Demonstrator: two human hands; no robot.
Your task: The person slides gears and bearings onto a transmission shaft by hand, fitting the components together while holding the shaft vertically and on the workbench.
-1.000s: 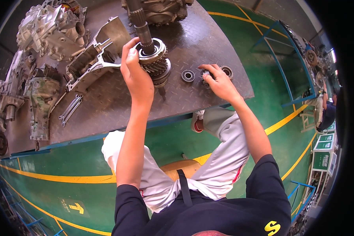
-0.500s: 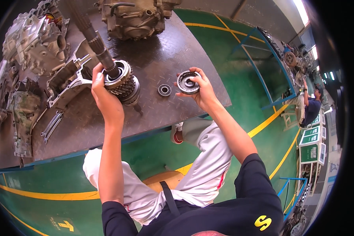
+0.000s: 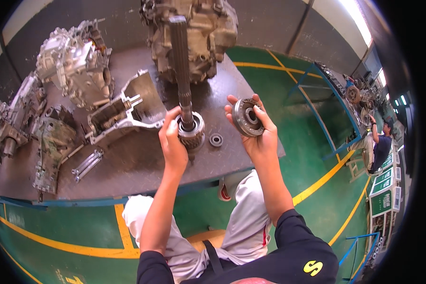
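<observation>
My left hand (image 3: 173,142) is closed around the gears of a splined gear shaft (image 3: 180,61), which stands nearly upright over the metal table. Its long splined end points up and away from me. In my right hand (image 3: 260,137) is a round synchronizer hub (image 3: 247,118), gripped by its rim with the thumb on the near face and raised above the table's right edge. The face with its central hole is tilted toward the left. On the table between my hands lies a small bearing (image 3: 216,140), touched by neither hand.
A large gearbox (image 3: 194,42) stands behind the shaft. To the left are an open housing half (image 3: 132,109), more metal casings (image 3: 73,66) and several wrenches (image 3: 87,164). A blue-framed bench (image 3: 317,109) and a seated co-worker (image 3: 381,144) are at the far right.
The shaft has swung from leaning left to nearly upright. My right hand has turned the hub from facing up to a steeper tilt. The whole view has shifted.
</observation>
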